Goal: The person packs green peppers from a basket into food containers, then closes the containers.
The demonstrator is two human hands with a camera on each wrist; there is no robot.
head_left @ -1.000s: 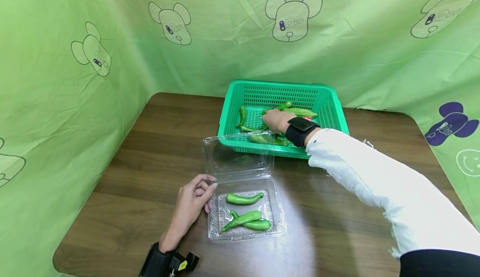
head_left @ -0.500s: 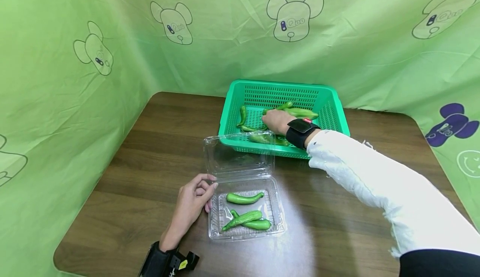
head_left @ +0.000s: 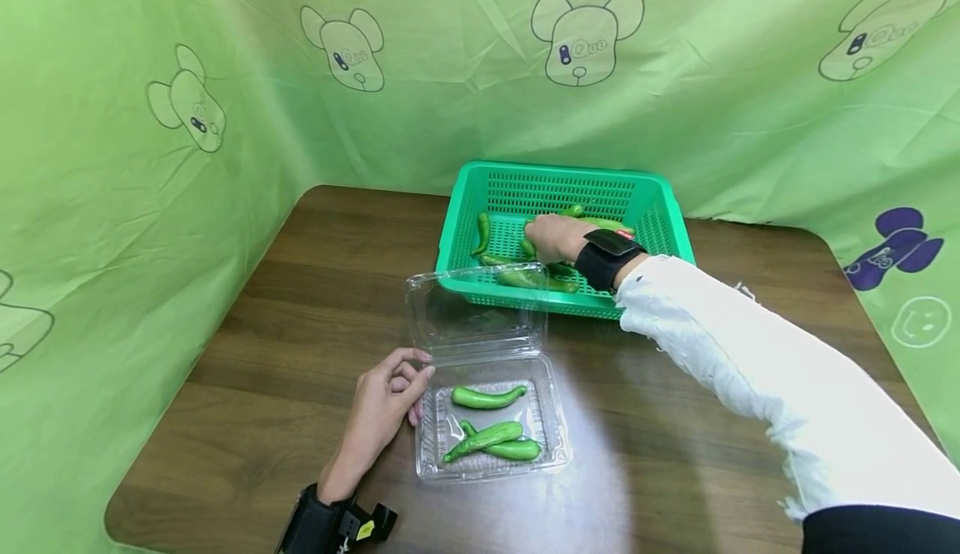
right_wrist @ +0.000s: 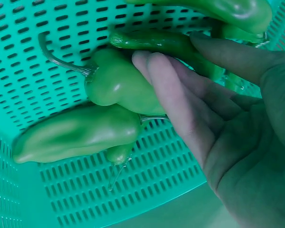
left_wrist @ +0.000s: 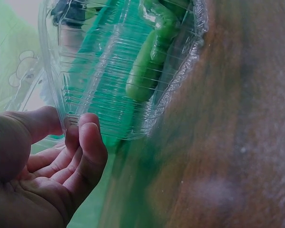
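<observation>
My right hand [head_left: 534, 236] reaches into the green basket [head_left: 555, 169], where several green peppers lie. In the right wrist view the fingers [right_wrist: 171, 90] lie fairly straight on a fat pepper [right_wrist: 116, 83], and a thin pepper [right_wrist: 152, 42] runs between the fingers and the thumb. My left hand [head_left: 422, 366] rests on the table at the left rim of a clear clamshell box [head_left: 487, 472]. Its thumb and curled fingertips [left_wrist: 87, 133] pinch that rim. Three peppers [head_left: 487, 396] lie in the box, and its lid [head_left: 472, 312] stands open toward the basket.
The brown wooden table [head_left: 300, 312] has a rounded front-left corner. Green printed cloth [head_left: 150, 162] hangs behind it and on both sides. The basket stands at the back centre, right behind the box lid. Black wrist straps [head_left: 607, 258] sit on both arms.
My right hand has shifted slightly farther and left inside the basket, onto the peppers. The left hand and the box have stayed where they were.
</observation>
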